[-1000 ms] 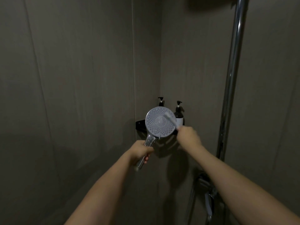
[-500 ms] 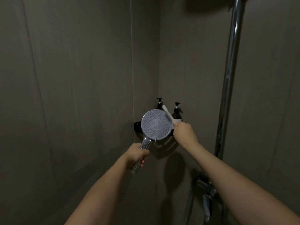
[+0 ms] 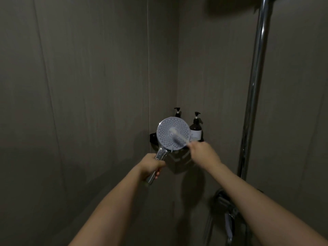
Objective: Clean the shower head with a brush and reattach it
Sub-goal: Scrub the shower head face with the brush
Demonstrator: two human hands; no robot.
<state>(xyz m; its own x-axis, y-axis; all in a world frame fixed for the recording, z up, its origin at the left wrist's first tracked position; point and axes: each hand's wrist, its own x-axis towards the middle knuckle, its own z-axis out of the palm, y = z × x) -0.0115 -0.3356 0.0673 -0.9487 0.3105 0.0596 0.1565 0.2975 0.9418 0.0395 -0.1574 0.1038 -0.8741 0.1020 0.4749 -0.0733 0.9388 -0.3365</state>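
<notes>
A round shower head (image 3: 166,128) with a dotted grey face and a chrome handle is held up in front of the shower corner, face toward me. My left hand (image 3: 150,166) grips the chrome handle below the face. My right hand (image 3: 204,153) grips a small white brush (image 3: 177,136), blurred by motion. Its bristle end lies on the middle of the dotted face, and the handle runs down and right into my fist.
Behind the shower head a black corner shelf (image 3: 153,138) carries two dark pump bottles (image 3: 196,128). A chrome riser pipe (image 3: 255,86) runs up the right wall, with the mixer valve (image 3: 225,203) and its lever low on the right. Grey panelled walls surround me.
The brush has swept from the upper right rim of the face down onto its middle. Both hands and the shower head stay at about the same place.
</notes>
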